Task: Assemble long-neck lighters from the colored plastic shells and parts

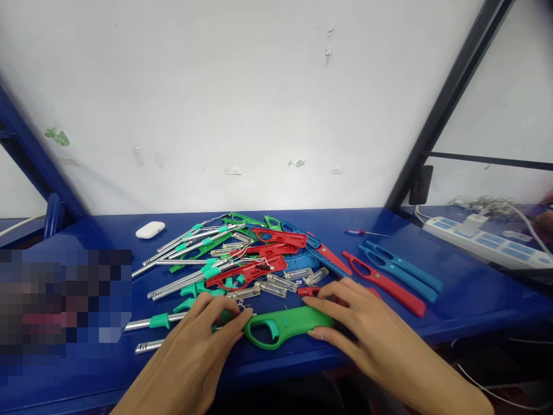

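A green lighter casing, of the long-necked kind with a trigger loop, lies flat near the front edge of the table. My right hand closes over its rear end, thumb on the near side and fingers on the far side. At the loop end, my left hand is closed with thumb and fingertips together; what they pinch is hidden. A teal trigger shows inside the loop. From beneath my left wrist a metal tube sticks out to the left.
Behind my hands lie piled red casing halves, metal tubes and clear fuel tanks. To the right are a red casing, blue casings and a screwdriver. A white earbud case and power strip flank them.
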`<state>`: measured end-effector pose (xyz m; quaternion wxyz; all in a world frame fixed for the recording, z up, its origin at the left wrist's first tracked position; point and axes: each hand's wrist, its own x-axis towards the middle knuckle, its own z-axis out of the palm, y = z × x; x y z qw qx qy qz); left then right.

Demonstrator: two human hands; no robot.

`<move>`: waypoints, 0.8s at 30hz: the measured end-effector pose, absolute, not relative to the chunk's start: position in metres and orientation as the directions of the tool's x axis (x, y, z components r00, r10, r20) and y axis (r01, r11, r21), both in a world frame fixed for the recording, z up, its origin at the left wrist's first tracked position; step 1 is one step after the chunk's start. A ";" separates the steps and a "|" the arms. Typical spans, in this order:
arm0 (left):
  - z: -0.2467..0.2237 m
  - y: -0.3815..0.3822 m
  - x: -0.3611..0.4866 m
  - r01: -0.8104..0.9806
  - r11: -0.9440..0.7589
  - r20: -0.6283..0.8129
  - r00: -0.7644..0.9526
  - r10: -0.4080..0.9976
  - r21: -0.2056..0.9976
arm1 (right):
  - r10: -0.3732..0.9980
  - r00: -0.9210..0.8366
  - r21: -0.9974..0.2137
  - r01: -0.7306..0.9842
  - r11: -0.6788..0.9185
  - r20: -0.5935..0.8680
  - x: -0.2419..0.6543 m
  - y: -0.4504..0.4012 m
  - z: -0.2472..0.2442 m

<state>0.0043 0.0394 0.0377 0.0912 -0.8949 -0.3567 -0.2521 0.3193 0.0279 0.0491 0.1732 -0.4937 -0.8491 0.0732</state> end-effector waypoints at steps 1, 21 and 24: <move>0.037 0.039 0.004 0.684 -0.729 0.513 0.618 0.596 0.023 | 0.866 -0.451 -0.302 0.812 0.499 0.217 0.319 0.027 0.050; 0.034 0.032 0.009 0.718 -0.686 0.439 0.658 0.612 -0.119 | 0.871 -0.436 -0.322 0.811 0.489 0.226 0.317 0.021 0.047; 0.033 0.031 0.005 0.712 -0.682 0.451 0.671 0.589 -0.168 | 0.887 -0.417 -0.361 0.811 0.461 0.196 0.318 0.021 0.050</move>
